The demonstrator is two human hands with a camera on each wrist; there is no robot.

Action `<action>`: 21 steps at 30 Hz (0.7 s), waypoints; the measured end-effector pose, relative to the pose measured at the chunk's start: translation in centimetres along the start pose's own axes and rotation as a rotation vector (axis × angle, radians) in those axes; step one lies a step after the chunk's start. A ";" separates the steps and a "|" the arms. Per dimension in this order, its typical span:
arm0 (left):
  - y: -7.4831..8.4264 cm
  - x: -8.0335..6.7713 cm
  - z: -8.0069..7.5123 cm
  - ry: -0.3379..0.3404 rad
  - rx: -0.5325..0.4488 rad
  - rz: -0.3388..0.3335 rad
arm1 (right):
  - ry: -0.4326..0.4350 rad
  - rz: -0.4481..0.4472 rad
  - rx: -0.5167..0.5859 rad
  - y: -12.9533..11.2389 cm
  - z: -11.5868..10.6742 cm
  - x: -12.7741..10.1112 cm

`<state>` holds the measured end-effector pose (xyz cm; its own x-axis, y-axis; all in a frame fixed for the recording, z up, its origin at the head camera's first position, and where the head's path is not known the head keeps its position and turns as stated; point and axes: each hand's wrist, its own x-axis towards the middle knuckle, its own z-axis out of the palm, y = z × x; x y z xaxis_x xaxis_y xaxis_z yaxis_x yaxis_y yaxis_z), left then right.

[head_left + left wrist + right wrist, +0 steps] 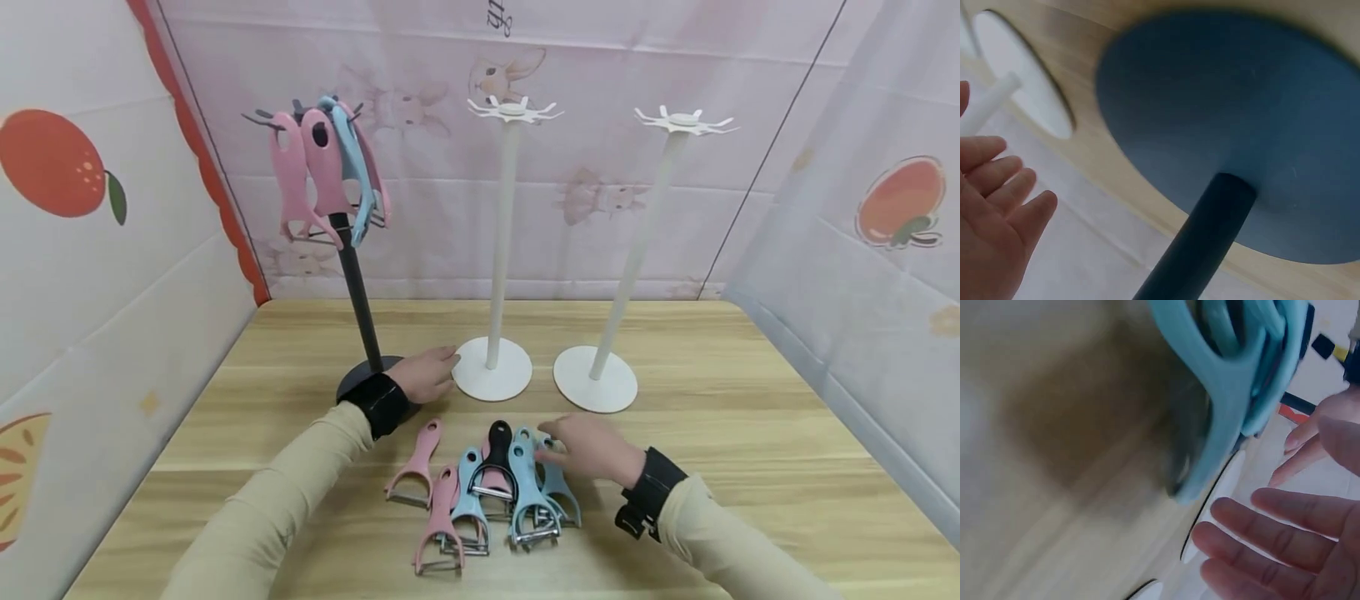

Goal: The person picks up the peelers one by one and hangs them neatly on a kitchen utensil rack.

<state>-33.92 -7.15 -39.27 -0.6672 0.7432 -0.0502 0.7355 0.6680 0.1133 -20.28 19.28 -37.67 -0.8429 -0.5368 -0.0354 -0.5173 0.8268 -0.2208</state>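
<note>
Several Y-shaped peelers lie in a loose pile at the front of the table, among them a pink peeler (439, 525), a black peeler (498, 454) and a light blue peeler (528, 492). My right hand (588, 446) hovers by the blue handles at the pile's right side. In the right wrist view its fingers (1272, 550) extend with nothing between them. My left hand (427, 375) reaches over the black stand's base (1260, 125), its fingertips beside the rim of the middle white stand's base (491, 387). Its fingers (1010, 181) are loosely bent and hold nothing.
From the hooks of the black stand (358, 292) hang pink peelers (324, 162) and a blue peeler (356, 167). Two white stands, the middle one (504, 242) and the right one (637, 242), have bare hooks. Printed curtains (450, 233) enclose the wooden table (750, 433).
</note>
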 end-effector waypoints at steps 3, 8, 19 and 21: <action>-0.8 0.9 1.0 -0.043 0.019 0.016 | 0.003 -0.017 -0.034 0.0 0.5 -0.8; -2.0 1.7 2.7 -0.096 0.087 0.046 | -0.012 0.013 0.011 -0.4 1.2 -2.0; -2.2 2.2 3.9 -0.168 0.037 0.003 | -0.110 0.191 0.049 -1.5 1.7 -2.4; -2.4 2.5 4.1 -0.166 0.040 0.002 | -0.113 0.207 0.041 -1.5 1.7 -2.3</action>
<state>-36.84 -6.72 -43.76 -0.6396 0.7385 -0.2133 0.7432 0.6650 0.0739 -17.31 19.01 -38.92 -0.9071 -0.3742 -0.1926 -0.3271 0.9148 -0.2369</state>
